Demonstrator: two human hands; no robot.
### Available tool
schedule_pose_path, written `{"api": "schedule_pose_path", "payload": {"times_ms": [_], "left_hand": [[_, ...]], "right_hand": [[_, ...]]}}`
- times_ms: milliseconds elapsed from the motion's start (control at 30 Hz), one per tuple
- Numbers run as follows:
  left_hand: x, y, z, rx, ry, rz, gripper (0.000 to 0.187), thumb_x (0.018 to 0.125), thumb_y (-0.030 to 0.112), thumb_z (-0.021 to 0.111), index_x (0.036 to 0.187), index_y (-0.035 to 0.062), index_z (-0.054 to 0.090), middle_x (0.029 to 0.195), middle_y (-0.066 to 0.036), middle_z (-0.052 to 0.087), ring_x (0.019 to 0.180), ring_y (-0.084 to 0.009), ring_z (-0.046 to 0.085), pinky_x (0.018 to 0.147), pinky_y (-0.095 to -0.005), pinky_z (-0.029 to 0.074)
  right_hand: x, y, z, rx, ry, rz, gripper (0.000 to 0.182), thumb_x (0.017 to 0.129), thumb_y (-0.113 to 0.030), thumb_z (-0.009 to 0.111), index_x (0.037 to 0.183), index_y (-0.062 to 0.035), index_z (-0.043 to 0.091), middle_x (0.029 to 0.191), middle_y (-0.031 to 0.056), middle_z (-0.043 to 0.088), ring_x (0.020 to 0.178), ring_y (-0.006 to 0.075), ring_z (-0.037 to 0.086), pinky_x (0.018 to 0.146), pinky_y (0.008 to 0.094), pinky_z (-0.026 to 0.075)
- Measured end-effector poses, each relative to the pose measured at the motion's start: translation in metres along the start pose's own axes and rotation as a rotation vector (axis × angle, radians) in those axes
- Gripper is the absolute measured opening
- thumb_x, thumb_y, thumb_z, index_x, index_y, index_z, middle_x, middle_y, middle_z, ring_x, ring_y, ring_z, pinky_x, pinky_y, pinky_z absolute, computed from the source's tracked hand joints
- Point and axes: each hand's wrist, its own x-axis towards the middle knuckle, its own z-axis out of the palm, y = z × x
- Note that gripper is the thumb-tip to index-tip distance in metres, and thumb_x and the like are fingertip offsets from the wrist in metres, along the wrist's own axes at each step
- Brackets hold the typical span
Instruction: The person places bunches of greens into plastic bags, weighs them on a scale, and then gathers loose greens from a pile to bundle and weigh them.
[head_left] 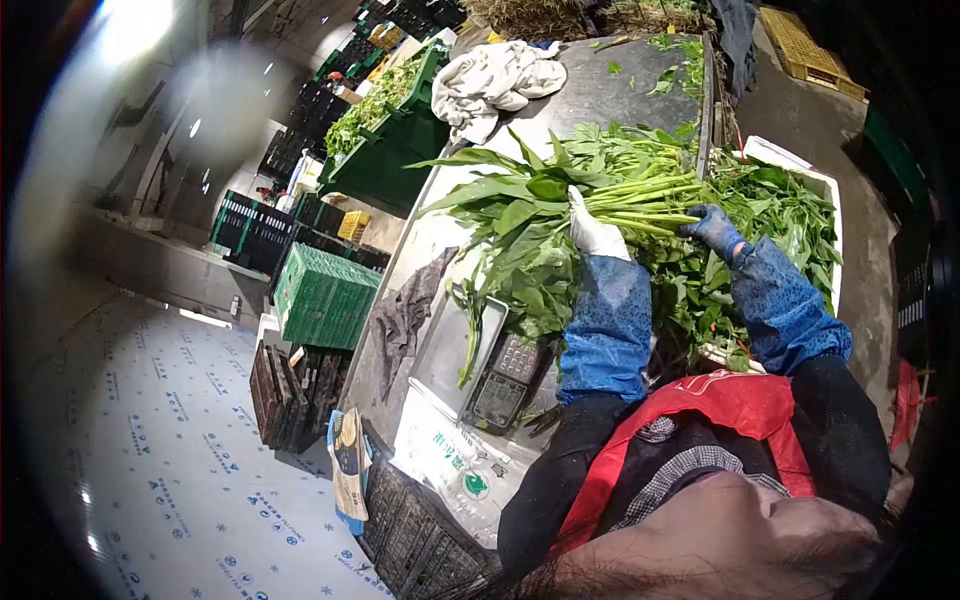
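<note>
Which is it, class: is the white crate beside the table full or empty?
Full: leafy greens fill the white crate to its rim.

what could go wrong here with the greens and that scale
1. The left hand grips the bundle of greens mid-stem while the right hand only touches the stem ends; loose stalks could slip out.
2. Leaves already hang over the scale, so they might skew a reading or hide its display.
3. The scale sits near the table edge; a nudge could shift it.

Both gloved hands, left hand [596, 232] and right hand [713, 228], on leafy stalks [560, 200].
</note>
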Motion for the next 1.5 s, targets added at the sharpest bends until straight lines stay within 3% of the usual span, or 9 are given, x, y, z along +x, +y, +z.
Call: {"api": "schedule_pose_path", "payload": {"times_ms": [200,300,433,833,1133,1267,1300,1367,1500], "left_hand": [[0.009,0.029,-0.003,-0.025,0.041,0.066,0.047,0.083,0.036,0.057,0.113,0.0002,0.048,0.111,-0.013,0.054,0.097,-0.0265,0.055,0.084,-0.0418,0.046],[0.002,0.024,0.001,-0.039,-0.006,0.042,0.047,0.083,0.036,0.058,0.113,0.0015,0.048,0.109,-0.012,0.054,0.095,-0.0254,0.055,0.084,-0.0408,0.046],[-0.022,0.013,0.019,0.030,0.050,-0.087,0.047,0.082,0.035,0.060,0.115,0.0034,0.048,0.107,-0.009,0.055,0.093,-0.0219,0.055,0.082,-0.0375,0.046],[0.002,0.027,-0.005,-0.045,0.062,-0.029,0.050,0.079,0.036,0.062,0.112,0.0009,0.050,0.111,-0.013,0.054,0.096,-0.0272,0.055,0.084,-0.0421,0.046],[0.006,-0.022,-0.005,0.099,0.123,-0.092,0.050,0.076,0.040,0.065,0.109,0.0049,0.052,0.102,-0.009,0.057,0.088,-0.0211,0.056,0.077,-0.0380,0.047],[-0.005,-0.016,0.001,0.068,0.076,-0.096,0.050,0.077,0.039,0.065,0.109,0.0028,0.051,0.102,-0.009,0.056,0.087,-0.0212,0.057,0.076,-0.0370,0.048],[-0.004,-0.007,-0.001,0.019,-0.001,-0.093,0.049,0.078,0.037,0.064,0.108,0.0014,0.050,0.102,-0.011,0.056,0.086,-0.0232,0.058,0.077,-0.0382,0.048],[0.008,0.007,-0.012,0.013,0.074,-0.076,0.047,0.079,0.036,0.063,0.107,0.0012,0.050,0.102,-0.012,0.057,0.087,-0.0251,0.058,0.078,-0.0395,0.048],[0.028,0.039,-0.030,-0.031,0.011,0.019,0.054,0.078,0.040,0.062,0.113,0.0006,0.048,0.111,-0.013,0.054,0.097,-0.0283,0.054,0.086,-0.0449,0.044]], "right_hand": [[-0.002,0.027,-0.057,-0.740,0.113,-0.146,0.024,0.068,-0.022,0.066,0.084,-0.0045,0.064,0.081,0.0148,0.063,0.076,0.0268,0.061,0.068,0.0332,0.048],[-0.007,0.010,-0.046,-0.523,0.350,-0.616,0.015,0.073,-0.020,0.063,0.082,-0.0068,0.064,0.076,0.0125,0.061,0.072,0.0297,0.059,0.065,0.0367,0.048],[-0.029,-0.057,-0.015,-0.956,0.253,-0.966,0.026,0.068,-0.024,0.063,0.090,-0.0104,0.059,0.082,0.0098,0.051,0.081,0.0279,0.051,0.066,0.0390,0.044],[-0.006,-0.016,-0.038,-0.873,0.333,-0.703,0.013,0.074,-0.017,0.058,0.078,-0.0052,0.054,0.075,0.0145,0.053,0.073,0.0325,0.053,0.064,0.0401,0.044],[-0.010,-0.074,0.020,-1.288,0.220,-1.051,0.027,0.077,-0.016,0.050,0.103,-0.0116,0.055,0.092,0.0089,0.053,0.086,0.0263,0.052,0.070,0.0365,0.045],[-0.010,-0.078,0.016,-0.756,0.122,-1.217,0.024,0.067,-0.011,0.059,0.091,-0.0085,0.057,0.093,0.0111,0.056,0.089,0.0283,0.054,0.071,0.0372,0.045],[-0.010,-0.074,0.011,-0.757,0.119,-1.220,0.024,0.067,-0.011,0.059,0.091,-0.0085,0.057,0.093,0.0111,0.056,0.089,0.0283,0.054,0.071,0.0372,0.045],[-0.009,-0.052,-0.001,-0.295,-0.183,-0.662,0.018,0.069,-0.007,0.058,0.087,-0.0054,0.055,0.079,0.0130,0.059,0.077,0.0327,0.056,0.069,0.0403,0.046],[0.005,-0.003,-0.052,-0.948,-0.115,-0.366,0.029,0.074,-0.020,0.062,0.098,-0.0067,0.054,0.091,0.0158,0.059,0.087,0.0345,0.056,0.075,0.0403,0.046]]}}
